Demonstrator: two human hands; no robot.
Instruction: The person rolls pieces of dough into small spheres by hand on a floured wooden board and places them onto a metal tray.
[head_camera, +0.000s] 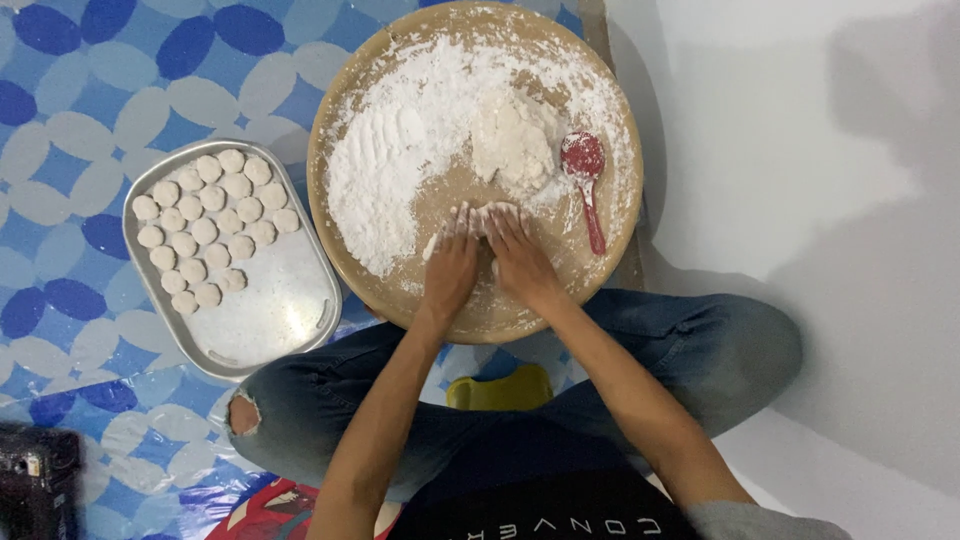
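Observation:
My left hand and my right hand lie side by side, palms down, on the near part of a round wooden board dusted with white flour. Whatever is under the palms is hidden; the fingertips are floury. Beyond my fingers sits a lump of white dough. A red spoon coated with flour rests to the right of the dough.
A metal tray at the left holds several small round flattened dough pieces. A blue and white patterned mat covers the floor. My crossed legs in jeans sit under the board. A yellow object lies between them.

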